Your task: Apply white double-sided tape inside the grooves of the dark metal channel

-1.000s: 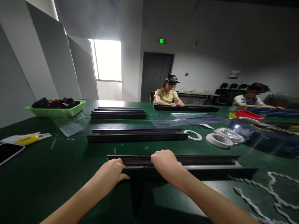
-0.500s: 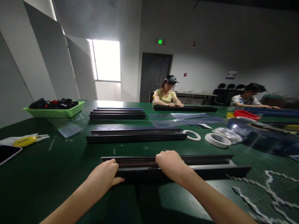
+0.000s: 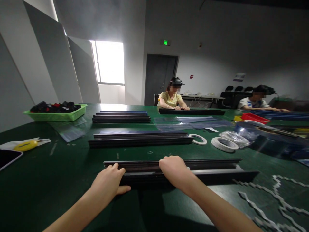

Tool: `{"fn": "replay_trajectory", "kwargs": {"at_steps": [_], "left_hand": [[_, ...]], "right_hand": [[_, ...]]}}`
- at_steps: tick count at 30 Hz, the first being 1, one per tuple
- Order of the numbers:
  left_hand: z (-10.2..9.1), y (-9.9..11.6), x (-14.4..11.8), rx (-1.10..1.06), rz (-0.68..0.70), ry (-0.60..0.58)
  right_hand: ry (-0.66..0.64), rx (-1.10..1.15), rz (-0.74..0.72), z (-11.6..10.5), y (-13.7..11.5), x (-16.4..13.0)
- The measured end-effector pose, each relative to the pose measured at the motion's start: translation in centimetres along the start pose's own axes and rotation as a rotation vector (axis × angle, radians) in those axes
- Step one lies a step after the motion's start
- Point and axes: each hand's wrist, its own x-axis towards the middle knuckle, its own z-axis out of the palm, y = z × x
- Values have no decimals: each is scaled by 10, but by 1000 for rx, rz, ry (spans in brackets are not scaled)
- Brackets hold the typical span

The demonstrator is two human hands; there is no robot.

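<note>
Head view: a long black rail (image 3: pixel 217 175) is being pressed flat on the green surface (image 3: pixel 60 167) at lower centre, apparently to be steadied. The left hand (image 3: pixel 107 183) is being laid over its left end, fingers (image 3: pixel 116 167) curled on the far edge; the right hand (image 3: pixel 173 170) is being clenched over its middle.

left hand (image 3: pixel 109 180) on black rail (image 3: pixel 212 172) | right hand (image 3: pixel 175 170) gripping it | green table (image 3: pixel 48 174)
</note>
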Motion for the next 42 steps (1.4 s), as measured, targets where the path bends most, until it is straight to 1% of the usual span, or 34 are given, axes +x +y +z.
{"fn": "replay_trajectory", "kwargs": {"at_steps": [7, 14, 19, 29, 36, 42], "left_hand": [[-2, 1, 0, 3, -25, -29], [-4, 2, 1, 1, -49, 8], [-5, 3, 1, 20, -53, 8], [-6, 2, 0, 19, 9, -32], [-6, 2, 2, 22, 4, 14], [-5, 2, 3, 39, -2, 4]], "right_hand": [[-5, 9, 1, -2, 0, 0], [-1, 22, 1, 0, 0, 0], [3, 22, 5, 0, 0, 0], [-9, -2, 1, -2, -1, 0], [-22, 2, -1, -1, 0, 1], [4, 12, -2, 3, 1, 2]]}}
